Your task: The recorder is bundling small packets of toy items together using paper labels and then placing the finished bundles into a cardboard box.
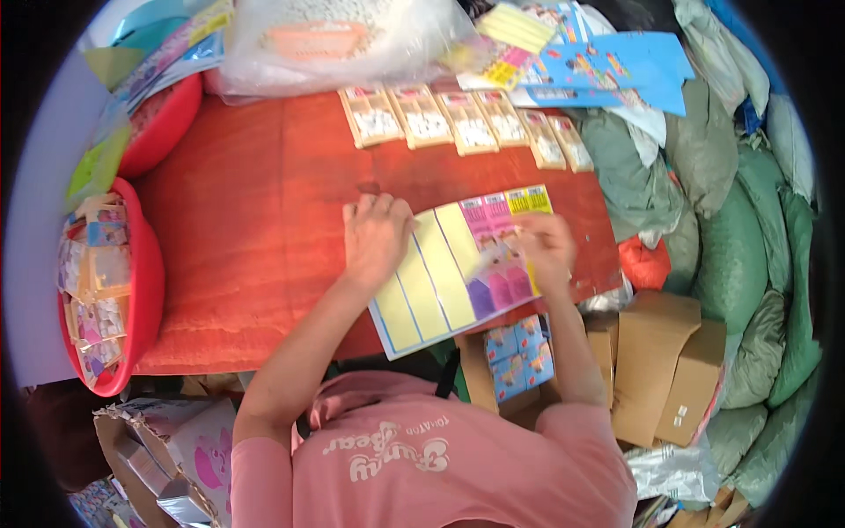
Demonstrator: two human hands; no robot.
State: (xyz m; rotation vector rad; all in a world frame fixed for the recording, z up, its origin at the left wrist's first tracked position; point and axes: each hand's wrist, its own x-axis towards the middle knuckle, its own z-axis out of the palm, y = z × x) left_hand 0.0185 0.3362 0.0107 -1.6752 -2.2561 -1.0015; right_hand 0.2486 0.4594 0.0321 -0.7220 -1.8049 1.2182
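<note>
A sticker sheet (429, 286) lies tilted on the red table near its front edge. Its left part is bare pale-yellow backing with blue lines; pink, purple and yellow printed stickers (493, 211) remain on the right. At the sheet's upper left edge, my left hand (378, 236) rests with curled fingers, its thumb side against the sheet. Over the printed part, my right hand (547, 246) is pinched and somewhat blurred. A pale, smeared strip shows below its fingertips, too unclear to name.
Small wooden trays (427, 119) of white pieces line the table's far side. A red basin (145, 290) of packed items stands left. Behind are a clear plastic bag (343, 44) and blue printed sheets (607, 70). Cardboard boxes (656, 365) and green sacks (744, 238) crowd the right.
</note>
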